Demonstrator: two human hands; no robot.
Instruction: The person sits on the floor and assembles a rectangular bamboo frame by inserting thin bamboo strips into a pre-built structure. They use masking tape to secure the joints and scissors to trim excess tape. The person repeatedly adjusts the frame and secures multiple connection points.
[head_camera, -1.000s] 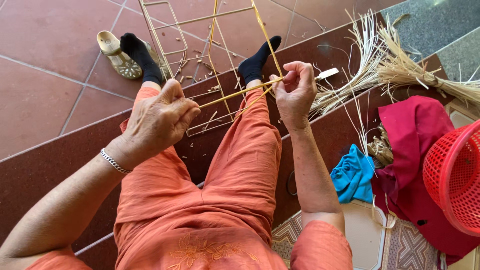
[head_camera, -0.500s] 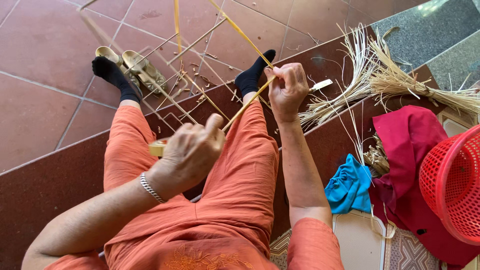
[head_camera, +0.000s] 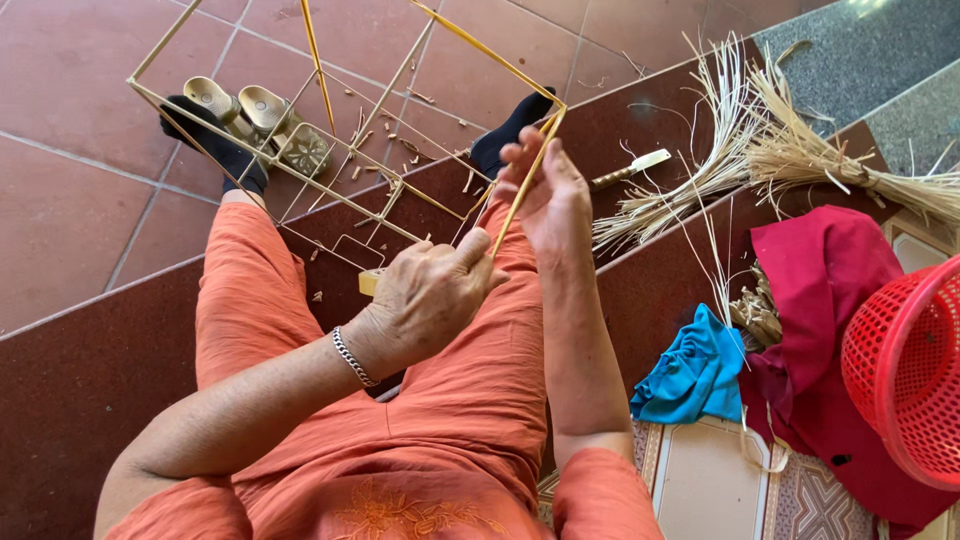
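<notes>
Fingers of my right hand (head_camera: 548, 190) pinch a bamboo strip (head_camera: 520, 195); left hand (head_camera: 425, 300) grips its lower end. Framing step underway; next move demands steady seating into the frame (head_camera: 300, 170).

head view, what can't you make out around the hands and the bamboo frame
- Left hand: its palm side faces away, so its grip on the strip is hidden.
- Bamboo frame: top cut off by the upper edge.
- Red basket: cut off by the right edge.
- Knife: handle partly behind the right hand.
</notes>
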